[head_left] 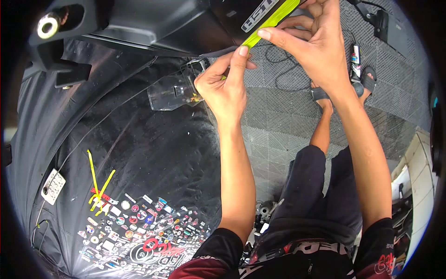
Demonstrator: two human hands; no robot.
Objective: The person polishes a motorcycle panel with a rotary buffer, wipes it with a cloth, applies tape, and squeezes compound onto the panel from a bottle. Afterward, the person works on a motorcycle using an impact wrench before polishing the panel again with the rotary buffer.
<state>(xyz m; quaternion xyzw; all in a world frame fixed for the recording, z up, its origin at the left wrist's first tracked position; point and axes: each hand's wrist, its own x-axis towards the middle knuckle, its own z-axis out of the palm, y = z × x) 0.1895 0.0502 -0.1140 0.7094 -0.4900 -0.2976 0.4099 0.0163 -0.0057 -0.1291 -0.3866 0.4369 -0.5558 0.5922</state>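
A black panel with white "HST"-like lettering spans the top of the head view. Along its lower right edge runs a glossy yellow-green vinyl strip. My left hand pinches the strip's lower end between thumb and fingertips, and a bit of yellow shows beneath the fingers. Higher up the same edge, my right hand has its thumb on the strip, with fingers curled behind it. The strip's upper end is partly hidden by the right hand and the frame's top.
A black sheet bearing many stickers covers the left side, with yellow-green strip scraps on it. A power strip and cable lie farther left. A transparent plastic part sits below the panel. Sandalled feet, a spray can and cables are on the grey tiled floor.
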